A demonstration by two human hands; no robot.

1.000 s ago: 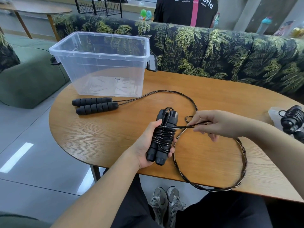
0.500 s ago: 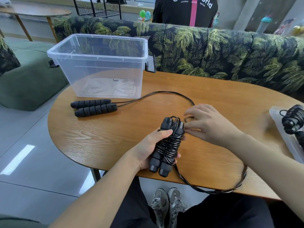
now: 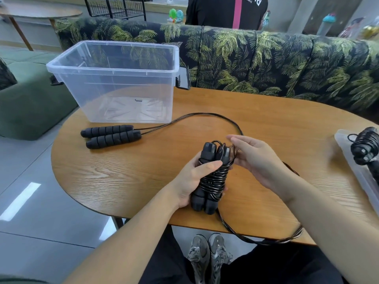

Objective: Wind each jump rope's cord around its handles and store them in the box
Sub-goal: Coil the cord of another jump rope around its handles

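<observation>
The left hand [image 3: 191, 181] has its grip closed around a pair of black handles [image 3: 209, 177] held side by side, thumb laid across the black cord [image 3: 215, 179] already coiled round their middle. This bundle sits just above the near part of the round wooden desk [image 3: 127, 177], tilted slightly with the capped ends pointing away from the person. The right hand [image 3: 258, 160] is at the top right of the bundle, its fingers partly extended; its lower fingers touch the cord loops by the caps, but whether its grip pinches the cord cannot be told. The loose remainder of that cord [image 3: 266, 240] runs down from the bottom of the handles, hangs past the near edge of the desk and curves back up under the right forearm. A second jump rope [image 3: 111, 135] lies unwound farther left, its two foam handles side by side just in front of the clear plastic box [image 3: 114, 78], its cord arcing toward the hands. The box stands on the far left of the desk. At the right edge, a wound black rope [image 3: 365, 146] rests on a clear plastic lid [image 3: 356, 173]. A leaf-patterned sofa [image 3: 266, 58] lies beyond the desk.
</observation>
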